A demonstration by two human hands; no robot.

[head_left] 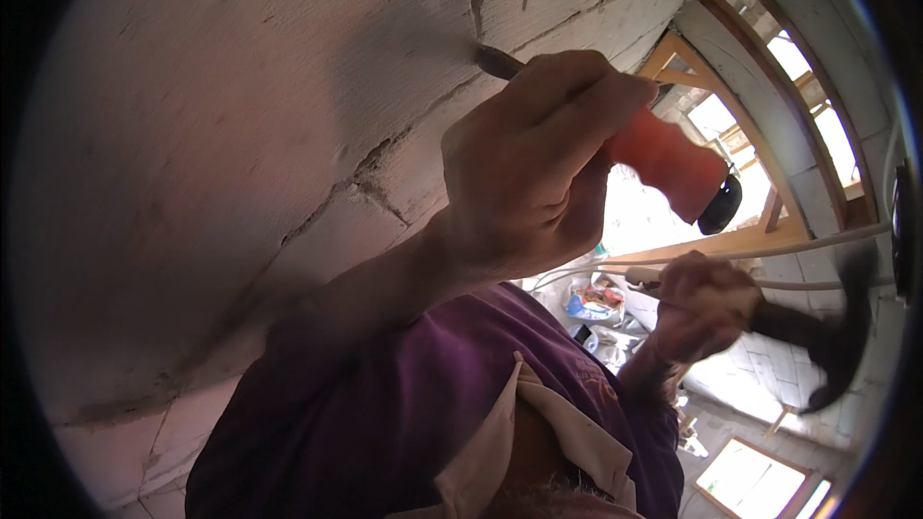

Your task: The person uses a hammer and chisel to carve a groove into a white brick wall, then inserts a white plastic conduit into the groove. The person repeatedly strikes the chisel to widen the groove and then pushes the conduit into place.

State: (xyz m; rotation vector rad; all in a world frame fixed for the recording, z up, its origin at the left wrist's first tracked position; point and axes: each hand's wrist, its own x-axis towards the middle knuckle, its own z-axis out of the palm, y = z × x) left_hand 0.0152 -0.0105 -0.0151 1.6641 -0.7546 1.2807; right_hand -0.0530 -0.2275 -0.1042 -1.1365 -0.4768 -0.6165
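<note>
The left grip [534,159] is clamping the chisel [668,163], whose blade is pointing at the wall [240,125]; the right grip [707,308] is clasping the hammer [812,332], which is hovering apart from the chisel.

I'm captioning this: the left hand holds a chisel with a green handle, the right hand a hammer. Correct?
Not quite: the head view shows an orange-red handle. The left hand does hold the chisel, the right hand the hammer.

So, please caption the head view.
Left hand holds orange-handled metal chisel at pale block wall; right hand grips dark-headed hammer.
</note>
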